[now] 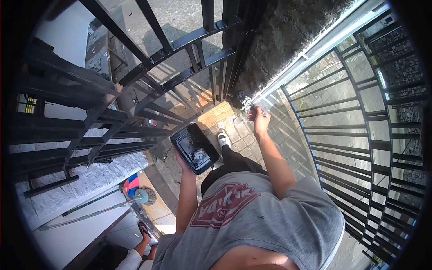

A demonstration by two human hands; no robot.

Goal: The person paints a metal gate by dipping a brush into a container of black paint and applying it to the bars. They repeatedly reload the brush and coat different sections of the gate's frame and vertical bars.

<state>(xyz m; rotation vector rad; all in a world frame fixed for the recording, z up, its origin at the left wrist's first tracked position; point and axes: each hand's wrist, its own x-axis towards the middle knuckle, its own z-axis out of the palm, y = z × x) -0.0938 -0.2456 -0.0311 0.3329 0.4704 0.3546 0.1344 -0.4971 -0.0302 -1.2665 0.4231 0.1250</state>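
Note:
My left hand [181, 163] grips the side of a black paint tray [183, 143], holding it level near my waist. Wet, glossy black paint [198, 155] coats the inside of the tray. Out to the right, my right hand [259, 120] is closed around a slim-handled tool [264, 114]. Its working end points toward the base of the rough wall and is too small to make out. Just beyond that hand, the foot of the wall carries white patches [246, 103]. A black metal gate [180, 42] rises ahead and to the left of the tray.
On the right stands another barred metal gate [364, 114]. Wooden boards [216, 113] lie on the paving ahead of my shoe [223, 138]. At lower left are a mop [141, 196] and another person's sandalled foot [144, 231]. A rough wall [279, 40] runs along the upper right.

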